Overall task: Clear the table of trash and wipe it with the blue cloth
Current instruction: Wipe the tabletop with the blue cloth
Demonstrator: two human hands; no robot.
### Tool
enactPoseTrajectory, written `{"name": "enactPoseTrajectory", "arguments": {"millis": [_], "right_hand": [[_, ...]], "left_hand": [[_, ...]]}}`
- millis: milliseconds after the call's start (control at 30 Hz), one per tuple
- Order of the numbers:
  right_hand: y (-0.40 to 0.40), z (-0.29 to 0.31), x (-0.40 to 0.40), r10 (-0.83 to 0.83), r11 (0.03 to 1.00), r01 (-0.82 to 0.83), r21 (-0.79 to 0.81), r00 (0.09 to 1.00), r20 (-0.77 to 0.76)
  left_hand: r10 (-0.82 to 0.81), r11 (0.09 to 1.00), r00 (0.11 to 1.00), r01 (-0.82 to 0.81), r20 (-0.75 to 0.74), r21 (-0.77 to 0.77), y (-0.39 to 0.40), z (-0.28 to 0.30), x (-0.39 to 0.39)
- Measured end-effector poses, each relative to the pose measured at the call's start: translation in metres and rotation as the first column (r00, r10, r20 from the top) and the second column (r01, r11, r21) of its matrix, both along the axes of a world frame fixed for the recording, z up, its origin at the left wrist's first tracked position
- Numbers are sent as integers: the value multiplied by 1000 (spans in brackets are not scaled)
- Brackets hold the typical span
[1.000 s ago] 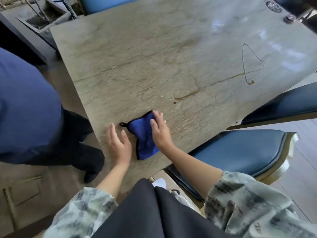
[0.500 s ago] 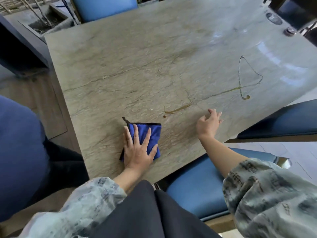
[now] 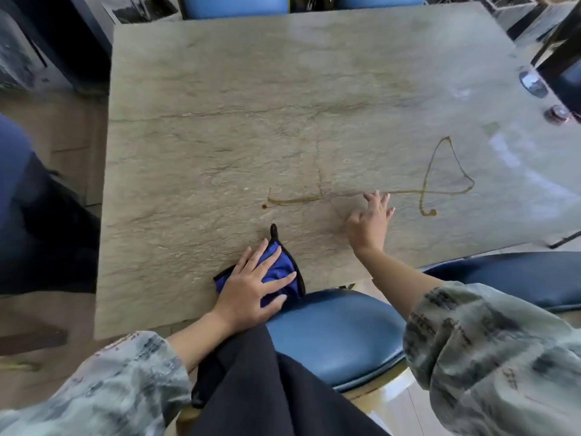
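The blue cloth [image 3: 279, 269], edged in black with a small loop, lies at the near edge of the beige stone table [image 3: 283, 105]. My left hand [image 3: 251, 289] presses flat on it, fingers spread over the cloth. My right hand [image 3: 369, 225] hovers just over the table to the right, fingers apart, holding nothing, close to a thin brown spill line [image 3: 440, 171] that runs across the near half of the table and loops into a triangle at the right.
A blue padded chair [image 3: 339, 335] sits under the near edge and another [image 3: 518, 275] to the right. Two small round objects [image 3: 558, 114] lie at the far right edge. Blue chair backs [image 3: 235, 4] stand behind the table. A person in blue [image 3: 12, 171] is at left.
The cloth passed from my right hand to my left, which now presses it down at the near edge. My right hand moved right, toward the spill line. The view shifted up the table.
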State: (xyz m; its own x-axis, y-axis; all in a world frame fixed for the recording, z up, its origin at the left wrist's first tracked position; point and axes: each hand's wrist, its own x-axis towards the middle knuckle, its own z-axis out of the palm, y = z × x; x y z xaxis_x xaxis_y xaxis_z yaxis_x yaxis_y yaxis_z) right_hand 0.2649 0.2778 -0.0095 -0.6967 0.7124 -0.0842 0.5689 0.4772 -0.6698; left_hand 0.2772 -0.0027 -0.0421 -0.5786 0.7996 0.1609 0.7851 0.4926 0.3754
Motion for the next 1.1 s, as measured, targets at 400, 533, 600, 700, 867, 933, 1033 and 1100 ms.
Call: {"name": "enactPoseTrajectory", "arguments": {"millis": [400,533,600,700,867,933,1033,1100], "right_hand": [[13,-3,-77,105,986,-110,122,993,52],[47,7,-122,215,958,-264,112,920,327],[67,7,-134,273,942,-328,62,863,425],[87,1,-136,382,885,-465,15,745,547],[90,-3,-132,394,851,-524,35,682,616],[85,-6,-131,355,843,-526,116,704,616],[84,-12,-126,360,818,-519,248,798,483],[91,-14,-128,401,827,-500,257,845,355]], "left_hand": [[274,960,961,-275,-20,-54,38,-4,-79],[461,887,885,-457,63,-69,61,-2,-148],[508,861,857,-501,93,-83,74,-2,-188],[540,840,837,-529,91,-121,92,-3,-228],[481,875,873,-471,86,-110,104,2,-220],[363,930,930,-359,53,-82,110,2,-188],[232,971,973,-232,11,-52,136,-1,-122],[229,972,974,-229,-5,-51,156,-4,-83]]}}
